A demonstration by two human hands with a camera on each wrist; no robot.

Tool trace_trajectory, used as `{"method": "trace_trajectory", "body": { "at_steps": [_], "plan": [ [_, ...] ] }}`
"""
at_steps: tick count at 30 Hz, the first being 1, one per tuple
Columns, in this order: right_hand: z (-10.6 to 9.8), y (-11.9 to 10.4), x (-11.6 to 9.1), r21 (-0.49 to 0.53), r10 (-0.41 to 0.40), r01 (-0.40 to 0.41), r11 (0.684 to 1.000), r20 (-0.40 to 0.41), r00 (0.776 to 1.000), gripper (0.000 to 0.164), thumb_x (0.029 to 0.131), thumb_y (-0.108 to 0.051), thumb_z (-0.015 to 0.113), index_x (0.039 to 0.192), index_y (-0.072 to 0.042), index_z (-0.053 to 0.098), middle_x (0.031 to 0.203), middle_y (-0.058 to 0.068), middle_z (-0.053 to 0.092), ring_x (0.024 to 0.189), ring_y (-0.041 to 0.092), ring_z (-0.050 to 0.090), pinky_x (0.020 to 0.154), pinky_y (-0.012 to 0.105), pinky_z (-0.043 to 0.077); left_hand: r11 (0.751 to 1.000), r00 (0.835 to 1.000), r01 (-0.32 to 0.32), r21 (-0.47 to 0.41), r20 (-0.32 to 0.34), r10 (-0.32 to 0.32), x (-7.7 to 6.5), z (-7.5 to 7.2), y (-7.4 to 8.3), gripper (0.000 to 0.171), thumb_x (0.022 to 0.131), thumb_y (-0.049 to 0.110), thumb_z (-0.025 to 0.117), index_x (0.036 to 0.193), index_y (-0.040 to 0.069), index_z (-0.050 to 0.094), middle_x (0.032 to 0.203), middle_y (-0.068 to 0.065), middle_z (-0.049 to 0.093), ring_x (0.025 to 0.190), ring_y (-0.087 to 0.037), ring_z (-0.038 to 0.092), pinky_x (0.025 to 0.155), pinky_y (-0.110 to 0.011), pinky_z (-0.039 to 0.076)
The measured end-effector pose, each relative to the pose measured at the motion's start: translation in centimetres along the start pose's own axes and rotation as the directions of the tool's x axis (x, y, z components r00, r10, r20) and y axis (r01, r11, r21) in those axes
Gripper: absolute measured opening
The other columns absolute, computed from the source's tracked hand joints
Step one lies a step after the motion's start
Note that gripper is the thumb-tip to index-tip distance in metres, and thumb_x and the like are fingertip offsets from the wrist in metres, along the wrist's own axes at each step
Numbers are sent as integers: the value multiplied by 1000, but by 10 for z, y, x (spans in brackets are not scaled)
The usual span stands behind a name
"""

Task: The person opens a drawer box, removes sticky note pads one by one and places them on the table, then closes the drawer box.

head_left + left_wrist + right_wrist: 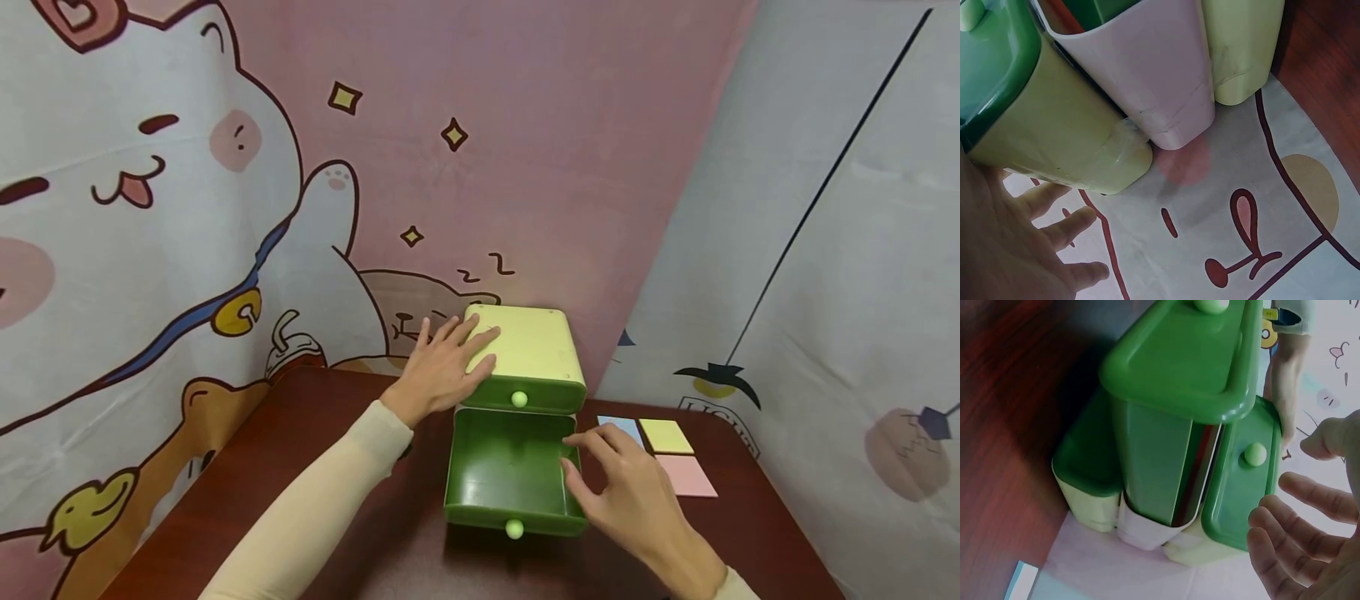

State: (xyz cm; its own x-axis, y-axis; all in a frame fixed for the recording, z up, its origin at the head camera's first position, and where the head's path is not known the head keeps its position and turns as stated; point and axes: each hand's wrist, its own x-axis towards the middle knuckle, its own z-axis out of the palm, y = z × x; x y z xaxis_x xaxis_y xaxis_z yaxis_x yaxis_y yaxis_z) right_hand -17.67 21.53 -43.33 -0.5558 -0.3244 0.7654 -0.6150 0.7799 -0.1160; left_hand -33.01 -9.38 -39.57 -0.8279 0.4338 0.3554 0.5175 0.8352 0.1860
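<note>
A small desktop drawer cabinet (528, 342) with a pale yellow top and green drawer fronts stands upright on the table. Its middle drawer (502, 479) is pulled out, showing a glossy green floor, with a round light green knob (513, 529) on its front. My left hand (435, 371) rests on the left part of the cabinet's top, fingers spread. By the drawer's right wall is my right hand (630, 492), fingers loosely bent and thumb apart, with nothing visible between them. In the right wrist view, the top drawer (1235, 494) and bottom drawer (1088, 450) are pushed in.
Right of the cabinet lie flat square paper pads: blue (621, 429), yellow (666, 436) and pink (686, 475). The dark red-brown table (337, 475) meets a cartoon-printed cloth (585, 167) behind and at the sides.
</note>
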Motion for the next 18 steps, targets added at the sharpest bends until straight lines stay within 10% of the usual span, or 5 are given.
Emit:
{"method": "trace_trajectory", "body": {
  "at_steps": [8, 18],
  "plan": [
    [3, -12, -7, 37, -30, 29, 999, 28, 999, 28, 86, -16, 95, 111, -23, 85, 101, -11, 71, 73, -4, 45, 59, 11, 39, 1000, 1000, 4, -10, -3, -4, -2, 0, -1, 69, 120, 69, 27, 183, 42, 38, 195, -7, 31, 180, -45, 31, 145, -80, 7],
    [11, -23, -15, 103, -110, 106, 989, 36, 993, 34, 82, -12, 96, 112, -23, 84, 103, -13, 71, 80, -3, 59, 67, 13, 50, 1000, 1000, 3, -12, -13, -3, -3, 1, 0, 69, 120, 69, 27, 183, 42, 39, 195, -7, 31, 179, -45, 32, 145, -80, 8]
  ]
}}
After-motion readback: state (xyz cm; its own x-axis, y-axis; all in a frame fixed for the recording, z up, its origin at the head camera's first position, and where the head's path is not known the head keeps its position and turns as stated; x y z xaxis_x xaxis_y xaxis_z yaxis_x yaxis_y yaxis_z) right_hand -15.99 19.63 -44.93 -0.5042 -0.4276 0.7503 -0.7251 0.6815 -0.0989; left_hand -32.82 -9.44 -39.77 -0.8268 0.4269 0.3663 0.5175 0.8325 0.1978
